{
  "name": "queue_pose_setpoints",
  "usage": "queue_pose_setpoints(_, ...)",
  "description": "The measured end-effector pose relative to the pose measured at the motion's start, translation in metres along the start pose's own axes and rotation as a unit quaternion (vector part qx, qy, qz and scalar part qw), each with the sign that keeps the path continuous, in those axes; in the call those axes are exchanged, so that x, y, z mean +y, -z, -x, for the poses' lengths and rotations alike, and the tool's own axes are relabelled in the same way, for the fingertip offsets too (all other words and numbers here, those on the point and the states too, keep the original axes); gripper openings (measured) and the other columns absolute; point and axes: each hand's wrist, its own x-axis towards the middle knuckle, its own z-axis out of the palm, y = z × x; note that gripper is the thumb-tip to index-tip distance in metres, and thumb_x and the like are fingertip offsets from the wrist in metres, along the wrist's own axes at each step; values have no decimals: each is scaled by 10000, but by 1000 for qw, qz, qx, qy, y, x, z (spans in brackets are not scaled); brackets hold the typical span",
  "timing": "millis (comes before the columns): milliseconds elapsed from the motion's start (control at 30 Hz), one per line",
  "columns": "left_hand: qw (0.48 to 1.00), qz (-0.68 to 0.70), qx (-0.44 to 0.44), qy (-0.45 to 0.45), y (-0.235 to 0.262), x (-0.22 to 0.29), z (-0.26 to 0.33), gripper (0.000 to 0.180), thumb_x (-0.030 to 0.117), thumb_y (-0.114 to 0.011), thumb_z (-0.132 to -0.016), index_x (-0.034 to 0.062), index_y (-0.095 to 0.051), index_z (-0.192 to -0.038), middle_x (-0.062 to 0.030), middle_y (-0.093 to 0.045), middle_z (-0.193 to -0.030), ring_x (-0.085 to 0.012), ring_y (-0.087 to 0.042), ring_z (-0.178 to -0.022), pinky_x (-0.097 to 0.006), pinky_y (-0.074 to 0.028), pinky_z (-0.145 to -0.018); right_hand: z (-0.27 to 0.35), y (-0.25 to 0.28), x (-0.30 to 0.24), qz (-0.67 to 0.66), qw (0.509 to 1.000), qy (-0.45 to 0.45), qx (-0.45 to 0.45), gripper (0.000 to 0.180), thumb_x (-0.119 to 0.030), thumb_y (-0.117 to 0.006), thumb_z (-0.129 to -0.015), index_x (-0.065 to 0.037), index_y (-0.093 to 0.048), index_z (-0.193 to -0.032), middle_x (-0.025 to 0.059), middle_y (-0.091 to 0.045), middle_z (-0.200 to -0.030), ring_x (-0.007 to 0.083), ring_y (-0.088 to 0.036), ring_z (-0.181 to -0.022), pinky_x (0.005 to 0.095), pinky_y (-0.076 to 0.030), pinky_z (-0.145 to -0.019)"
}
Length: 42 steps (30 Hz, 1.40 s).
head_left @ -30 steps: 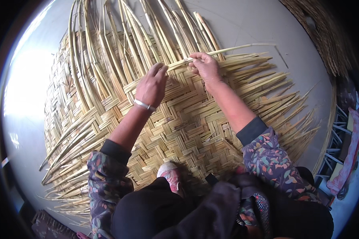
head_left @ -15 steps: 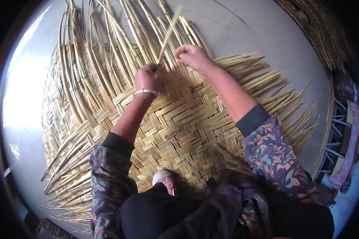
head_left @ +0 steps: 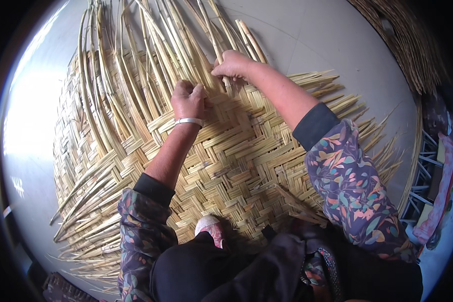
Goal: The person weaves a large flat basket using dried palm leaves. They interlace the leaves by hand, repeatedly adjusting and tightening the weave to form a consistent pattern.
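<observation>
A large woven reed mat [head_left: 221,156] in a zigzag pattern spreads beneath my arms. From its far edge long loose reed strips [head_left: 128,65] stick out. My left hand [head_left: 187,100], with a white bracelet at the wrist, is closed low over the weave where those strips begin; what its fingers hold, if anything, is hidden. Just to the right and a little farther off, my right hand [head_left: 232,65] grips a long reed strip [head_left: 210,27], whose lower end shows under the fingers.
Shorter strip ends [head_left: 345,103] fan out along the mat's right side, and more [head_left: 85,201] at the left. My shoe [head_left: 210,229] rests on the mat. Pale floor tiles [head_left: 327,45] surround it. A bundle of brown stalks [head_left: 405,45] lies at the far right, near a metal rack [head_left: 420,176].
A pale strip that stood blurred above my left hand no longer shows there. My right hand has come slightly left and closed on a reed strip. The left hand has barely moved.
</observation>
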Motion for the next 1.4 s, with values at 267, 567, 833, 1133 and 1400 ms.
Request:
queue_pose_setpoints(267,1000,20,11,7,0,1,1,158,90,-573,-835,-16,-460,-867,-95,-547,-644,-162,-555,-452,-267,-466,-383,10,-8,15,-237,969,51,-44,206,-182,-719,-743,-40,-644,-871,19,-603,-702,94,-538,-583,242,-432,-508)
queue_pose_setpoints(567,983,-163,-80,-16,-1,-32,-27,184,126,-619,-831,12,-582,-970,-50,-606,-771,-106,-571,-593,-237,-491,-505,33,-14,19,-301,949,93,-26,331,-182,-713,-761,-62,-571,-1034,42,-598,-912,131,-547,-837,268,-431,-735)
queue_pose_setpoints(833,937,-302,-176,-9,-5,-27,-43,226,118,-580,-838,1,-626,-1026,-72,-657,-849,-127,-612,-695,-258,-518,-627,32,-10,39,-347,932,99,-7,309,-142,-716,-750,-41,-598,-1017,49,-626,-877,127,-569,-784,267,-457,-720)
queue_pose_setpoints(1133,980,-182,-41,-75,4,-32,-20,293,85,-567,-862,24,-574,-1148,-75,-639,-907,-119,-622,-704,-244,-517,-622,42,-26,59,-291,939,77,167,143,-108,-613,-838,-33,-634,-958,15,-617,-782,70,-528,-613,205,-466,-577)
queue_pose_setpoints(1400,729,-620,-4,-290,12,-31,22,306,234,-558,-849,140,-584,-1140,-25,-535,-1176,-214,-463,-1128,-385,-375,-944,52,-49,63,-27,933,65,352,108,-190,-631,-781,-144,-680,-866,23,-645,-670,132,-581,-573,285,-469,-572)
